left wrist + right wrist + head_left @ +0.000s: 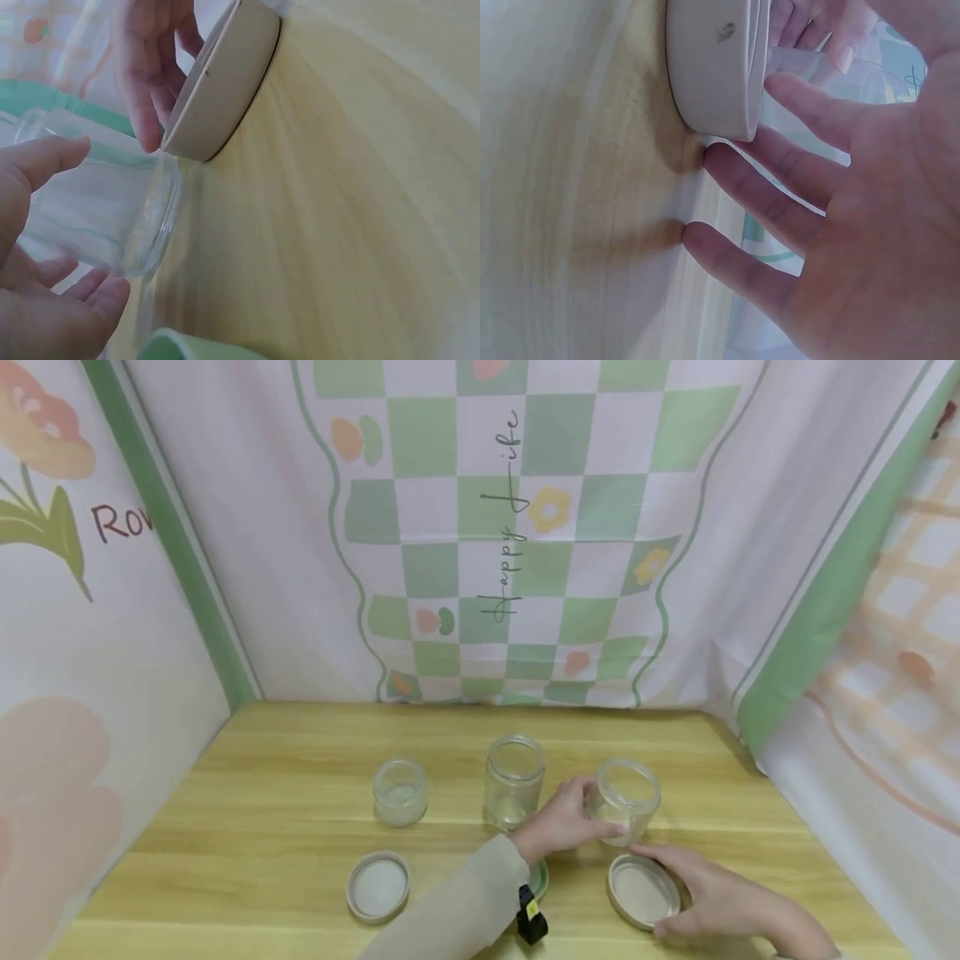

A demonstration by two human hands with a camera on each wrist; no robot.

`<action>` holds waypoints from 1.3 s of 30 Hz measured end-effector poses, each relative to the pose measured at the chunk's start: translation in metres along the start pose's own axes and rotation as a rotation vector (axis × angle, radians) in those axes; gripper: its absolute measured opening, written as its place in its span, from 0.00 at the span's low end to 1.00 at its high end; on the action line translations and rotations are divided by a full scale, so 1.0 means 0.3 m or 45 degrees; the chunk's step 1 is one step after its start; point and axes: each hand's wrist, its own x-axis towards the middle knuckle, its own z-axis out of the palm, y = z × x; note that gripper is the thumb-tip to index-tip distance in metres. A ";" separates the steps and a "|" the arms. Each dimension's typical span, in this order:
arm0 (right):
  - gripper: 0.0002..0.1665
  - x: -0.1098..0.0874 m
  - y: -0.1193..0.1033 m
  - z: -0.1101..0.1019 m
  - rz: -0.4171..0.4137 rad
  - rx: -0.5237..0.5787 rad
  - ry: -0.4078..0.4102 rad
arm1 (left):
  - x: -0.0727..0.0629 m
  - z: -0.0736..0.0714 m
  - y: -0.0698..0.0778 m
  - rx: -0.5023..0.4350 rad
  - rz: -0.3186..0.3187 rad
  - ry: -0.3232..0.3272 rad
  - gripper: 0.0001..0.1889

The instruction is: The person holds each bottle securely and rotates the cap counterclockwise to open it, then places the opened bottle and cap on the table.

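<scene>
An open clear glass jar stands upright on the right of the table. My left hand is at its left side, thumb in front and the other fingers apart; whether they bear on the glass is unclear. In the left wrist view, thumb and fingers spread on two sides of the jar. A round beige-rimmed lid lies just nearer than the jar. Beside it is my right hand, thumb and fingers spread about its right side. In the right wrist view, the fingers stretch out straight beside the lid.
Another clear jar stands mid-table, and a shorter one to its left. A second beige-rimmed lid lies at the front left. Partly hidden by the left sleeve is a green-rimmed lid. Printed curtains surround the wooden table.
</scene>
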 end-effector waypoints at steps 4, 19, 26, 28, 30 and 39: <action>0.39 0.005 -0.011 -0.003 0.033 0.037 0.022 | -0.013 -0.014 0.000 -0.037 0.102 -0.054 0.36; 0.21 0.031 -0.046 -0.024 -0.146 -0.032 0.311 | -0.121 -0.096 0.034 0.102 0.174 -0.228 0.38; 0.22 0.037 -0.059 -0.033 -0.168 -0.014 0.325 | -0.184 -0.131 0.048 0.161 0.111 -0.273 0.42; 0.22 0.039 -0.062 -0.035 -0.178 -0.013 0.327 | -0.198 -0.145 0.046 0.133 0.120 -0.292 0.41; 0.21 0.041 -0.066 -0.035 -0.179 -0.013 0.332 | -0.215 -0.161 0.042 0.117 0.127 -0.310 0.41; 0.20 0.050 -0.076 -0.039 -0.171 0.002 0.348 | -0.278 -0.251 0.017 0.102 0.143 -0.347 0.34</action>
